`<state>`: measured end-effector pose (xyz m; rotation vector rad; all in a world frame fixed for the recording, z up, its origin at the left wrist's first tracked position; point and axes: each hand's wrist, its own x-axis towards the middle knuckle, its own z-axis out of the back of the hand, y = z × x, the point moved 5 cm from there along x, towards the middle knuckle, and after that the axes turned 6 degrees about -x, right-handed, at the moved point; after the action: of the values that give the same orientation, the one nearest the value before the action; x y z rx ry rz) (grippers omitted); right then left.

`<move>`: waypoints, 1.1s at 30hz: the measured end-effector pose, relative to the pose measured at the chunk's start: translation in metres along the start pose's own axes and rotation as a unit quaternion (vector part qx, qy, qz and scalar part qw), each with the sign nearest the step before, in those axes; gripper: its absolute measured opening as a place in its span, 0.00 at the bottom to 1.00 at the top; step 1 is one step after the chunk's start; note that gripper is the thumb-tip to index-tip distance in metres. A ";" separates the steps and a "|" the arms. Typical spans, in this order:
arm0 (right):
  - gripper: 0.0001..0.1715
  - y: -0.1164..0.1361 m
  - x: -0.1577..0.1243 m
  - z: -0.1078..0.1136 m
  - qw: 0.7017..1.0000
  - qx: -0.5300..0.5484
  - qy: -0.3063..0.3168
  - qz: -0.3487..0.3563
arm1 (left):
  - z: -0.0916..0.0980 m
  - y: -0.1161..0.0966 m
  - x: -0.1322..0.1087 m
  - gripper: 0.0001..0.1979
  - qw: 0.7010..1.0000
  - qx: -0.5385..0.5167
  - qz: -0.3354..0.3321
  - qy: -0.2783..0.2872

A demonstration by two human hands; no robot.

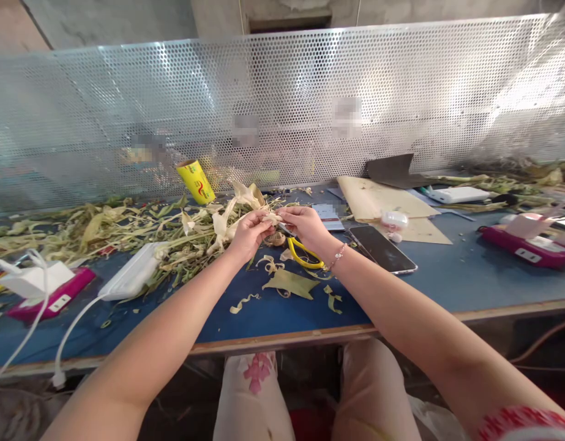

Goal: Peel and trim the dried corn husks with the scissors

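My left hand (249, 235) and my right hand (306, 225) meet over the middle of the table, fingertips pinched together. Between them is a small pale piece of dried husk (272, 218), partly hidden by the fingers. Just below my right hand, yellow scissor handles (305, 260) lie on the table. A round brown object (275, 239) sits right under the fingers. Beyond my left hand rises a larger cream dried husk (224, 222). Curled strips and a flat greenish husk piece (291, 284) are scattered in front of the hands.
Dried plant stalks (190, 244) heap to the left, with a yellow tube (196, 182) behind. A black phone (383, 248), clear earbud case (395, 220) and tan paper (383, 199) lie right. Magenta power strips (534, 248) with cords stand at both sides. A perforated metal panel (291, 86) closes the back.
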<state>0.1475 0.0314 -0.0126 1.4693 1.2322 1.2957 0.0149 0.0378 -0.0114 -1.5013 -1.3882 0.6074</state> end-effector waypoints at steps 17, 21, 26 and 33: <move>0.14 -0.006 0.001 -0.008 0.995 0.090 -0.030 0.029 | -0.007 0.002 -0.005 0.14 1.000 0.010 -0.015 -0.016; 0.14 -0.005 0.001 -0.008 0.992 0.119 -0.032 0.021 | -0.007 0.002 -0.005 0.15 1.000 0.006 -0.013 -0.015; 0.11 0.000 -0.003 -0.010 0.988 0.151 -0.015 0.003 | -0.003 0.003 -0.002 0.15 0.999 -0.016 -0.012 -0.029; 0.15 0.000 -0.005 -0.012 0.992 0.126 -0.001 0.012 | -0.004 0.004 -0.002 0.13 0.999 -0.021 -0.004 -0.028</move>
<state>0.1352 0.0260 -0.0123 1.6672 1.4209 1.1860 0.0193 0.0349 -0.0139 -1.5221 -1.4565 0.6229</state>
